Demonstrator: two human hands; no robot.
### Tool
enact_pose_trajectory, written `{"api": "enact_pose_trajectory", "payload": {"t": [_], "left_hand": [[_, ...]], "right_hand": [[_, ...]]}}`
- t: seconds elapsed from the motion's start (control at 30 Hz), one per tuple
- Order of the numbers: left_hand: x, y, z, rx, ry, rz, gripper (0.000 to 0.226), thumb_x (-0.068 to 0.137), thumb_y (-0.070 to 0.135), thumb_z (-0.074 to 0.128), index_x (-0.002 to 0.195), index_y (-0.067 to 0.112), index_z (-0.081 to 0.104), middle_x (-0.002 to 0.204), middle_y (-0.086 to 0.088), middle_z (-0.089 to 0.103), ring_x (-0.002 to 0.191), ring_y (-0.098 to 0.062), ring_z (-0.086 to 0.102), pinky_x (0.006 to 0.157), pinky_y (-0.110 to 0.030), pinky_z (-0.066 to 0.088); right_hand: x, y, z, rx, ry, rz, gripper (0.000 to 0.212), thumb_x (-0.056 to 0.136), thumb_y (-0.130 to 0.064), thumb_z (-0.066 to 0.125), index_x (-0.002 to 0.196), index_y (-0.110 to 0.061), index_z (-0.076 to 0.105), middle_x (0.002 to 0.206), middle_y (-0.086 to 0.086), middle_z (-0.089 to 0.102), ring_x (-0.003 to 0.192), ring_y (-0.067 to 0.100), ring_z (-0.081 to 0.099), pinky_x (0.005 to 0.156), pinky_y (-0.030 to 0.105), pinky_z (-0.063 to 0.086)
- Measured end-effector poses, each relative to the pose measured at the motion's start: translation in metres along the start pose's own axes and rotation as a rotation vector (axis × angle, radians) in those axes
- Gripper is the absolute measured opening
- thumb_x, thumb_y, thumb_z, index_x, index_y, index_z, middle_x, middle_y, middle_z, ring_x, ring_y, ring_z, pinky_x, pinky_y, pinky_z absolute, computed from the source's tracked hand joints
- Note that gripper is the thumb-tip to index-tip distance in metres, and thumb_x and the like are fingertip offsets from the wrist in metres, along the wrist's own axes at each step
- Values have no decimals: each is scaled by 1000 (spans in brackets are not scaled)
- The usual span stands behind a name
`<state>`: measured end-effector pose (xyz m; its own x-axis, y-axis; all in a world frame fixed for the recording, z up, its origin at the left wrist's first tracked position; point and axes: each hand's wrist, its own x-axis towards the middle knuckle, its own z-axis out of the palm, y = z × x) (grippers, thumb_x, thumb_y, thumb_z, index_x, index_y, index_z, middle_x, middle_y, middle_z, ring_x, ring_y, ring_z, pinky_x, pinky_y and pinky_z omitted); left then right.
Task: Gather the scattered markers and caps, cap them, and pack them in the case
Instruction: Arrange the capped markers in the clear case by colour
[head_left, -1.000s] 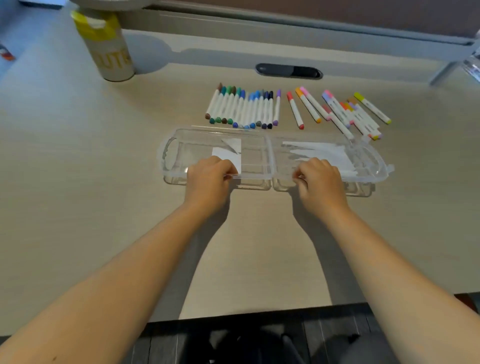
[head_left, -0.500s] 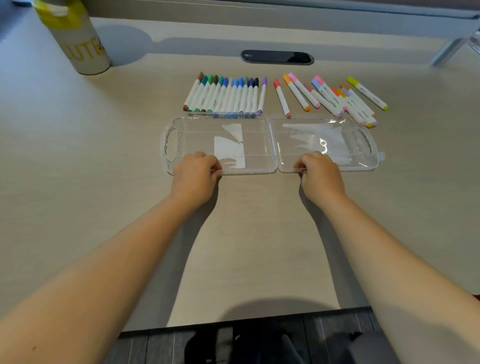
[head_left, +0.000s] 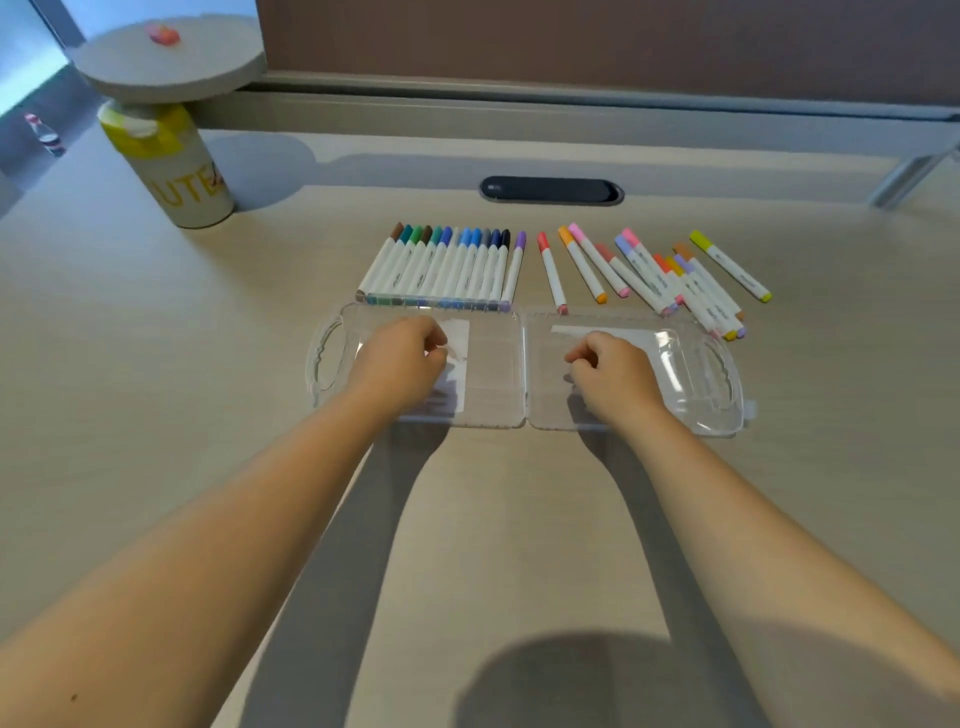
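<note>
The clear plastic case (head_left: 493, 374) lies opened flat on the desk, its two halves side by side with a handle at each end. My left hand (head_left: 400, 361) hovers over the left half and my right hand (head_left: 615, 376) over the right half; both have loosely curled fingers and hold nothing. Just behind the left half, a neat row of capped green, blue and purple markers (head_left: 441, 265) lies side by side. A looser spread of capped red, orange, pink and yellow markers (head_left: 670, 280) sits behind the right half. The case holds no markers.
A white and yellow bottle (head_left: 171, 166) stands at the back left under a round white disc (head_left: 166, 57). A dark cable slot (head_left: 551, 190) is set in the desk behind the markers. A partition wall runs along the back edge.
The case has gone from part-raised lid to lying fully flat. Both hands have let go of its near edge and moved forward over the two halves.
</note>
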<state>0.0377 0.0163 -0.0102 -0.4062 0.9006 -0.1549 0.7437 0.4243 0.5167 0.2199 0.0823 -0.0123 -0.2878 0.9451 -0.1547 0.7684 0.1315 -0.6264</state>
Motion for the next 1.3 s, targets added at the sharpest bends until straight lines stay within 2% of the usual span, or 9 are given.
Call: {"api": "enact_pose_trajectory", "payload": {"t": [0.13, 0.37, 0.57, 0.67, 0.73, 0.83, 0.97, 1.1, 1.3], "left_hand": [[42, 27, -1, -1, -14, 16, 22, 95, 20, 47, 113, 12, 57, 105, -4, 60, 88, -16, 54, 81, -29, 48], [122, 55, 24, 187, -51, 13, 21, 92, 17, 51, 109, 9, 60, 95, -10, 61, 90, -23, 59, 83, -32, 52], [148, 65, 38, 423, -93, 5, 16, 92, 19, 50, 103, 10, 56, 77, -4, 49, 81, -21, 55, 59, -27, 40], [150, 70, 43, 471, -101, 22, 15, 92, 17, 50, 102, 9, 58, 77, -3, 47, 82, -21, 56, 56, -26, 37], [151, 70, 42, 443, -107, 21, 15, 92, 18, 51, 101, 9, 59, 72, -2, 46, 79, -21, 54, 59, -27, 39], [150, 65, 31, 316, -94, 27, 19, 91, 24, 51, 98, 8, 59, 64, -2, 41, 76, -21, 51, 67, -29, 43], [134, 54, 5, 115, -159, 163, 14, 88, 26, 54, 86, 13, 56, 71, -1, 51, 77, -18, 52, 70, -28, 47], [106, 36, -16, 21, -232, 274, 11, 87, 25, 59, 83, 18, 53, 68, 9, 47, 63, -6, 45, 60, -15, 38], [72, 12, -22, -27, -248, 218, 13, 88, 27, 59, 94, 15, 59, 74, 7, 51, 75, -14, 51, 70, -25, 47]], "right_hand": [[26, 0, -8, 81, 20, 38, 15, 93, -7, 43, 91, -11, 57, 86, 5, 55, 80, 20, 51, 69, 29, 41], [60, 11, -7, 122, 81, 108, 19, 94, -9, 45, 103, -7, 62, 92, 2, 56, 87, 15, 50, 77, 27, 41], [72, 19, -11, 149, 131, 168, 21, 93, -7, 45, 102, -6, 63, 99, 9, 64, 91, 23, 56, 77, 24, 40], [75, 19, -11, 133, 142, 177, 21, 93, -8, 45, 102, -5, 64, 102, 11, 66, 97, 25, 58, 79, 27, 42], [77, 18, -11, 127, 151, 176, 22, 93, -9, 44, 101, -4, 64, 100, 11, 65, 94, 25, 57, 80, 29, 44], [80, 12, -11, 156, 180, 152, 17, 93, -9, 44, 96, -7, 61, 89, 5, 58, 84, 18, 50, 66, 24, 39], [91, -16, -8, 371, 205, 135, 27, 94, -15, 49, 120, -10, 52, 87, -2, 53, 80, 13, 51, 59, 16, 39], [92, -50, 0, 685, 101, 157, 36, 94, -21, 53, 128, -13, 45, 93, 1, 59, 80, 15, 58, 57, 18, 47], [82, -68, 14, 722, 37, 117, 26, 93, -7, 52, 119, -5, 51, 96, 6, 58, 87, 16, 62, 65, 19, 54]]}}
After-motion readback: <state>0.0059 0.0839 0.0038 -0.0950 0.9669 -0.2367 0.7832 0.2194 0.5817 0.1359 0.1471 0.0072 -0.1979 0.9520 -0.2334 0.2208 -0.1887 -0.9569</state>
